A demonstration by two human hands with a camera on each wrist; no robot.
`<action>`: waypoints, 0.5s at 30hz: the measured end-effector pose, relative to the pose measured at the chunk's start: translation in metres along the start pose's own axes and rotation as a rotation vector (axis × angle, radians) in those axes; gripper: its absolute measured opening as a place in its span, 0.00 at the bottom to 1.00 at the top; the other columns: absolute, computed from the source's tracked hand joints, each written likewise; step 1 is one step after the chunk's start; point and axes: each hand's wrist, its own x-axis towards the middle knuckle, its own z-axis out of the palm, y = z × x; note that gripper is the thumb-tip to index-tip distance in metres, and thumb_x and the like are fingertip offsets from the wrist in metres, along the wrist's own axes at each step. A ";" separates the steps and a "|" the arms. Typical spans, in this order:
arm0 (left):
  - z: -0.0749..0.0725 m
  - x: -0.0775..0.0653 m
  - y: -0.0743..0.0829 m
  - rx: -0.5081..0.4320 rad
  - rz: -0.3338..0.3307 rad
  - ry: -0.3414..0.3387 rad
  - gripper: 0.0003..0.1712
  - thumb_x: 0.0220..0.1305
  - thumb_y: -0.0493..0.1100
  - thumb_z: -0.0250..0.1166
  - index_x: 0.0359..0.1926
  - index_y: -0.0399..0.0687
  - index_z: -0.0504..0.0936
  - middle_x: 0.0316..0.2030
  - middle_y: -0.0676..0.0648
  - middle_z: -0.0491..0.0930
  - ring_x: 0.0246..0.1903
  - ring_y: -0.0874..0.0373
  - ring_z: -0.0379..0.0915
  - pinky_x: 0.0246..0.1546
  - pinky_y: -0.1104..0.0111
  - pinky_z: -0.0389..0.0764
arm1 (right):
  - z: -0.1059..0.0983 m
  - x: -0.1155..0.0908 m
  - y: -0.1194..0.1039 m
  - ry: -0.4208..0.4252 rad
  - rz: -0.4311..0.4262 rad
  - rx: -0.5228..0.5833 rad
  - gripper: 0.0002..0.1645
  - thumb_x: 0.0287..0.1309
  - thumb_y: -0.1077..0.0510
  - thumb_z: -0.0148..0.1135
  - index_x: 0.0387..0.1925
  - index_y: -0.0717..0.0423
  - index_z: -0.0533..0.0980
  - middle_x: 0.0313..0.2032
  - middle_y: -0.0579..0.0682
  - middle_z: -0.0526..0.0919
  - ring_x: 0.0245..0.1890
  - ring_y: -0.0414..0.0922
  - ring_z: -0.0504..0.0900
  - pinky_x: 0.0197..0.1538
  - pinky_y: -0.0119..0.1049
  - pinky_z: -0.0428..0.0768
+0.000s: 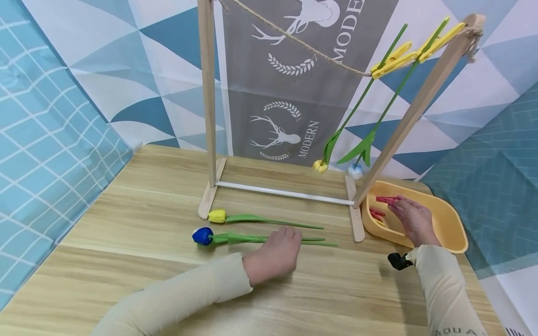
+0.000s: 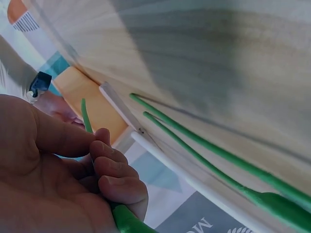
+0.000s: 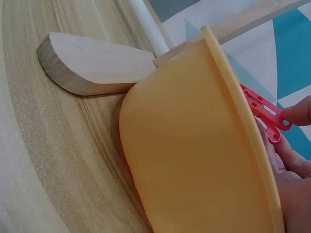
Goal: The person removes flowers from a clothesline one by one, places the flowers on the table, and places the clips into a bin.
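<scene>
My left hand [image 1: 275, 252] grips the green stem of a blue tulip [image 1: 202, 236], its curled fingers and thumb around the stem in the left wrist view. A pale petal edge shows beside the blue bloom, and a second stem [image 2: 194, 145] lies on the table under this hand. Just behind lies a yellow tulip [image 1: 216, 216]. My right hand [image 1: 414, 219] pinches a red clothespin [image 1: 386, 199] between thumb and fingers, over the yellow basin [image 1: 451, 224]. More red clothespins [image 1: 377, 214] lie inside the basin. The basin wall partly hides this hand in the right wrist view.
A wooden frame [image 1: 208, 93] stands at the back, with a white rod [image 1: 286, 192] low across it. On its twine [image 1: 302, 45], yellow clothespins [image 1: 392, 63] hold a yellow tulip [image 1: 320, 166] and a pale blue tulip [image 1: 355, 171] upside down.
</scene>
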 end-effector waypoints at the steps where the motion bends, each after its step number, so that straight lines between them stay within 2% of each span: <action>1: 0.001 -0.001 0.000 -0.003 -0.001 0.000 0.14 0.54 0.36 0.56 0.44 0.40 0.72 0.35 0.47 0.73 0.34 0.57 0.69 0.33 0.68 0.74 | 0.000 0.001 0.000 0.001 0.003 -0.001 0.03 0.58 0.63 0.60 0.35 0.53 0.77 0.32 0.45 0.82 0.35 0.39 0.85 0.41 0.28 0.81; 9: 0.011 -0.008 -0.001 0.021 -0.012 -0.005 0.16 0.55 0.37 0.55 0.45 0.40 0.72 0.31 0.48 0.71 0.31 0.58 0.66 0.31 0.70 0.70 | -0.003 0.007 0.000 0.012 0.033 -0.042 0.20 0.58 0.59 0.61 0.50 0.56 0.65 0.34 0.44 0.81 0.36 0.38 0.85 0.42 0.28 0.81; 15: 0.018 -0.012 -0.003 0.021 -0.031 -0.023 0.14 0.57 0.39 0.55 0.44 0.40 0.71 0.32 0.48 0.69 0.31 0.58 0.65 0.27 0.71 0.68 | -0.003 0.011 0.000 0.016 0.064 -0.074 0.27 0.58 0.59 0.60 0.57 0.56 0.61 0.34 0.43 0.80 0.36 0.37 0.85 0.43 0.28 0.80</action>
